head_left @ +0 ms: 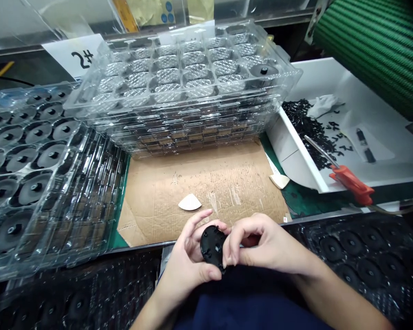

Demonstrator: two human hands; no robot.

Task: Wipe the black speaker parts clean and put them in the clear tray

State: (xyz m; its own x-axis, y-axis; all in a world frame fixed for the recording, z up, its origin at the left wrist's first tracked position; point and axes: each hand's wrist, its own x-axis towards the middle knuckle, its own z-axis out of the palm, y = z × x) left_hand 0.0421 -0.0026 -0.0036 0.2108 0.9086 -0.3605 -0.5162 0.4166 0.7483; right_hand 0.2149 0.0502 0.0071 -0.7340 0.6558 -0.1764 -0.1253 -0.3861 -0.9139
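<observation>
A round black plastic part [211, 245] with small raised features on its face is held above the near edge of the cardboard. My left hand [192, 252] grips it by the rim, thumb below and fingers behind. At its right side, my right hand [254, 240] is closed in a pinch against the part; whatever lies between those fingertips is hidden. On the cardboard [158, 183] just beyond my hands lies a white fan-shaped piece [189, 202].
A stack of clear trays [182, 101] stands at the back. More trays [30, 169] with black round parts fill the left. To the right, a white bin [303, 151] holds small black pieces [308, 128]; an orange-handled soldering-iron-like tool [353, 183] rests across its edge. A green roll [378, 46] overhangs.
</observation>
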